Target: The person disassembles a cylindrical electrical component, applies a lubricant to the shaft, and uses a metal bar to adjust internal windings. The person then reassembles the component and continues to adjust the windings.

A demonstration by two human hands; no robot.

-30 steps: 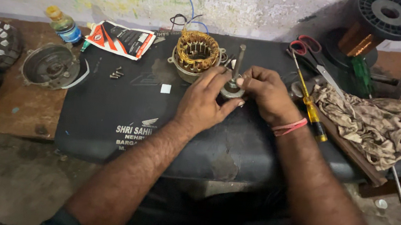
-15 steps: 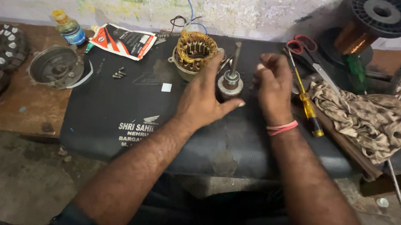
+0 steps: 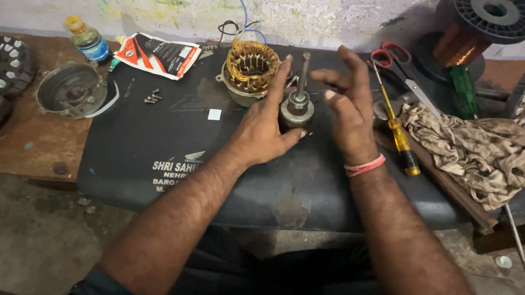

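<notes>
On the black mat (image 3: 145,148) at mid-counter, our left hand (image 3: 263,131) clamped its fingers on the upright grey metal shaft-and-bearing piece (image 3: 298,102), just right of the copper-wound stator (image 3: 251,68); our right hand (image 3: 348,108) hovered beside, fingers apart.

Head view — steeply downward, close

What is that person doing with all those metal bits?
A person sits at a black mat on a workbench. The left hand grips a round metal part with a shaft standing upright. The right hand is open beside it, fingers spread, not holding anything. Just behind sits a copper-wound coil ring. A yellow-handled screwdriver, red-handled scissors and a rag lie to the right, and a spool of copper wire stands near the wall.
</notes>
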